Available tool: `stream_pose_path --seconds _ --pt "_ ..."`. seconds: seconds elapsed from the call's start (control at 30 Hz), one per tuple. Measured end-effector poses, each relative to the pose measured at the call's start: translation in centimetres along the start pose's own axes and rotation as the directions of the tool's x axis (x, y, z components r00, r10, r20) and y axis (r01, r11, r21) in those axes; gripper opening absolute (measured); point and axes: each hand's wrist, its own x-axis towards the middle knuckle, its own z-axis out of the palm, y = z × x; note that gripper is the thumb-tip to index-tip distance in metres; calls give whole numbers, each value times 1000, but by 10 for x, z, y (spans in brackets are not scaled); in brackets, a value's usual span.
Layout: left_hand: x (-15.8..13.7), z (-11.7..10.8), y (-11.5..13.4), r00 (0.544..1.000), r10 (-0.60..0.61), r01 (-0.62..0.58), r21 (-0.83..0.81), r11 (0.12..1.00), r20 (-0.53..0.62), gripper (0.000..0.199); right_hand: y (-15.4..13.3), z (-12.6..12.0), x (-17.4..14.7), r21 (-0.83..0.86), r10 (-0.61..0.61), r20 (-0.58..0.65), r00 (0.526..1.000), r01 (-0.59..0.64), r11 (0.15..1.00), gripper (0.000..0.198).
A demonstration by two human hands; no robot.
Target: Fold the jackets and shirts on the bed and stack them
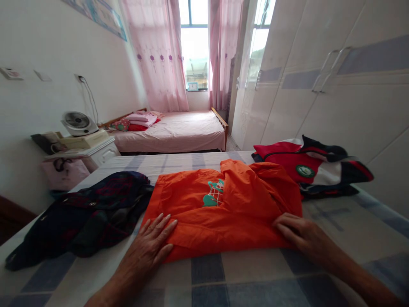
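An orange jacket [191, 230] with a green and white print lies partly folded on the bed in front of me, its upper right part bunched up. Flat on its lower left corner rests my left hand [155, 238], open, the fingers slightly spread. My right hand [295, 230] is at the jacket's right edge, fingers bent and pressed together on the fabric; the fingertips are partly hidden. Left of the jacket lies a dark plaid garment [96, 213]. A red, white and black jacket [287, 160] with a round green badge is heaped at the back right.
The checked bed sheet [255, 277] spreads under the clothes. Farther back is a second bed [188, 128] with folded pink bedding. A small fan [79, 123] stands on a cabinet at the left, above a pink bag [65, 175]. White wardrobes [294, 102] line the right wall.
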Motion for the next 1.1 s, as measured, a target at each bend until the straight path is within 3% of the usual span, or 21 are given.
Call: stream_pose_path --seconds 0.1,0.2,0.33,0.4,0.5,0.6,0.7,0.77,0.83,0.93,1.0,1.1 --pt "2 -1 -2 1000 -2 2 2 1000 -29 48 -12 -19 31 10 69 -147 987 -68 998 28" --pt "7 -6 2 991 -16 19 20 1000 -132 43 -17 -29 79 14 135 -266 955 -137 991 31" --pt "10 -7 3 965 27 -23 19 1000 -260 39 0 -24 144 59 205 -176 963 -197 979 30" --pt "9 -7 1 964 55 -56 7 998 -261 37 9 -18 167 81 230 -123 966 -221 972 33" --pt "6 -10 1 968 42 -59 -62 996 -248 35 3 -14 183 103 219 -136 966 -206 973 29" --pt "4 -17 8 961 -73 18 -203 979 -266 33 -28 -14 178 95 151 -226 962 -133 987 22" --pt "7 -27 21 947 -235 127 -412 902 -221 33 -69 -2 153 15 -73 -243 967 79 997 21" --pt "14 -34 29 925 -346 207 -555 805 -156 36 -90 16 130 -77 -319 -132 939 311 947 21" --pt "22 -39 35 901 -432 291 -672 681 -47 41 -102 39 106 -149 -494 15 870 490 859 22" --pt "35 -45 43 889 -453 327 -779 536 61 53 -107 66 78 -183 -595 141 791 612 769 19" --pt "39 -46 50 913 -407 250 -798 549 6 62 -107 71 65 -164 -589 153 794 608 777 16" --pt "36 -47 61 943 -308 136 -695 706 -129 66 -106 58 50 -128 -579 108 808 589 798 16"
